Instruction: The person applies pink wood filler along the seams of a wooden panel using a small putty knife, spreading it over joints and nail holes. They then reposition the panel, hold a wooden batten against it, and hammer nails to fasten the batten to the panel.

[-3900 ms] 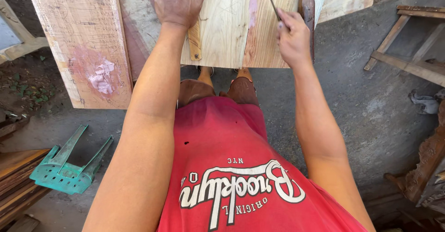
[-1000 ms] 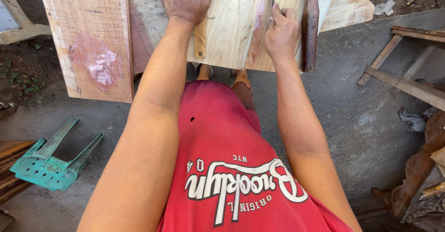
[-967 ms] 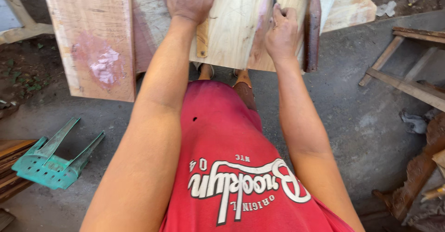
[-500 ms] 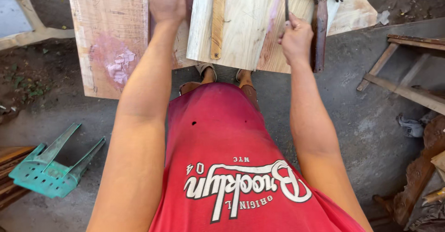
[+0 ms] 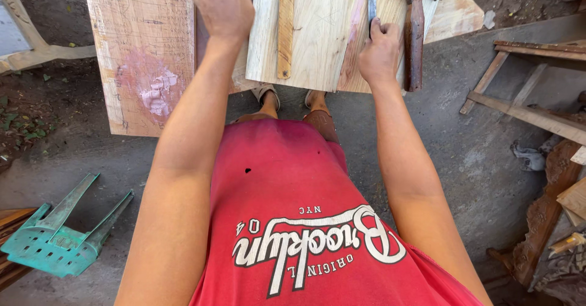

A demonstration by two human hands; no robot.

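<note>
My left hand lies flat, fingers apart, at the left edge of a pale wooden board near the top of the view. My right hand is closed around a thin metal tool whose blade points up along the board's pinkish right part. A narrow wooden strip lies lengthwise on the board between my hands. A rusty claw hammer rests on the board just right of my right hand.
A wider board with a pink stain lies to the left. A green metal stool lies tipped over at lower left. Wooden frame pieces and carved wood sit on the right. My sandalled feet show under the board.
My left hand has slid from the board's middle to its left edge. My right hand has shifted right and now grips the thin tool upright. The view has shifted slightly.
</note>
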